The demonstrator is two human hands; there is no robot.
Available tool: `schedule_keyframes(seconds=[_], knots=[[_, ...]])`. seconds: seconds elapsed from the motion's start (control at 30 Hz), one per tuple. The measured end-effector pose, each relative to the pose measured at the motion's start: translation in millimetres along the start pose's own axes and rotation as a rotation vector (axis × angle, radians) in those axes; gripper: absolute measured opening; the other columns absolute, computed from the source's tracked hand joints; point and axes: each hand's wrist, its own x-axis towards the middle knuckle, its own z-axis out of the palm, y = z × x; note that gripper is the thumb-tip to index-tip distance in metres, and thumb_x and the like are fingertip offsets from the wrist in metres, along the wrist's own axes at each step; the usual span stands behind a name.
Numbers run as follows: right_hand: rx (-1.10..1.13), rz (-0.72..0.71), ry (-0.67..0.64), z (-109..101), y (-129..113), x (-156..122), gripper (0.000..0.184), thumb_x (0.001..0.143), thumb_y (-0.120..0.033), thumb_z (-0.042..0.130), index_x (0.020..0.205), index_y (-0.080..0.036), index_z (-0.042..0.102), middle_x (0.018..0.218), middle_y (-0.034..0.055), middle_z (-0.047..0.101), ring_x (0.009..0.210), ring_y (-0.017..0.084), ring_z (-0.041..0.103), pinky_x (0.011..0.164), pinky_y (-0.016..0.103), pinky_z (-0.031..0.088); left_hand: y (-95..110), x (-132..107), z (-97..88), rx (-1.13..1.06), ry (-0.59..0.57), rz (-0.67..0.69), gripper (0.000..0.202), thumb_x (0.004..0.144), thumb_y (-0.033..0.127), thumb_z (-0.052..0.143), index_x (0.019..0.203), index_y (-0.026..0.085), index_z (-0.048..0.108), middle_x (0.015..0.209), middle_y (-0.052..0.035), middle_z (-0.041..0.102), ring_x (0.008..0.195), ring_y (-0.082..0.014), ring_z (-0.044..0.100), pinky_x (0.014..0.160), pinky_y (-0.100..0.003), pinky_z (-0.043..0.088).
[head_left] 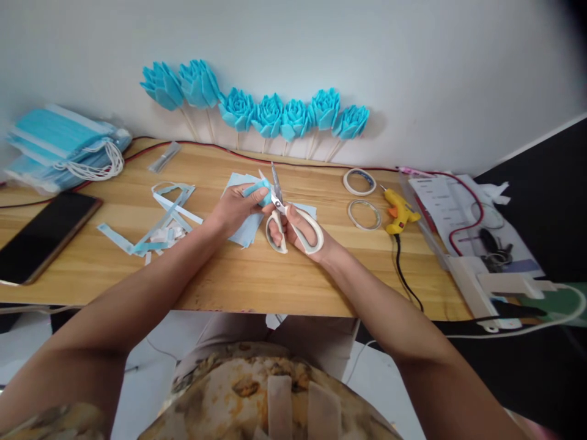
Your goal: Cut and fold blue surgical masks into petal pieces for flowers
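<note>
Between the thumb and fingers of my left hand (236, 206) is a small piece of blue fabric (261, 190), which looks like face mask material. My right hand (305, 231) has its fingers through the white handles of a pair of scissors (277, 205). The blades stand apart, point away from me and lie right beside the blue piece; whether they touch it I cannot tell. Under my hands lie flat pale blue fabric sheets (245, 232), partly covered by my left hand. Cut blue and white strips (172, 214) lie in a loose heap to the left.
Several blue fabric flowers (268, 116) on sticks lean against the wall. Packed face masks (59, 143) and a phone (46, 235) lie at left. Two tape rolls (359, 182), a yellow glue gun (398, 211) with its cord, and a power strip (472, 290) are at right.
</note>
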Motion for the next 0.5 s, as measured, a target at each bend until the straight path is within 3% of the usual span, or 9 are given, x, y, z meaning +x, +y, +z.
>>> schedule_keyframes(seconds=[0.27,0.5], knots=[[0.071,-0.014,0.043,4.8,1.9,1.6,0.057,0.084,-0.074,0.063,0.105,-0.021,0.058,0.075,-0.002,0.06,0.063,0.012,0.055,0.053,0.026,0.046,-1.5,-1.8,4.4,0.054,0.056,0.001,0.038,0.071,0.047,0.089,0.066,0.015,0.068,0.067,-0.001,0.066,0.069,-0.0138,0.065,0.07,-0.027,0.057],[0.122,-0.04,0.103,12.6,-0.3,-1.5,0.058,0.084,-0.072,0.066,0.108,-0.019,0.062,0.068,-0.0053,0.054,0.053,0.009,0.048,0.048,0.025,0.04,-0.7,-0.1,0.3,0.026,0.045,0.031,0.039,0.066,0.046,0.092,0.069,0.014,0.072,0.069,-0.0021,0.069,0.07,-0.0137,0.065,0.076,-0.028,0.056]])
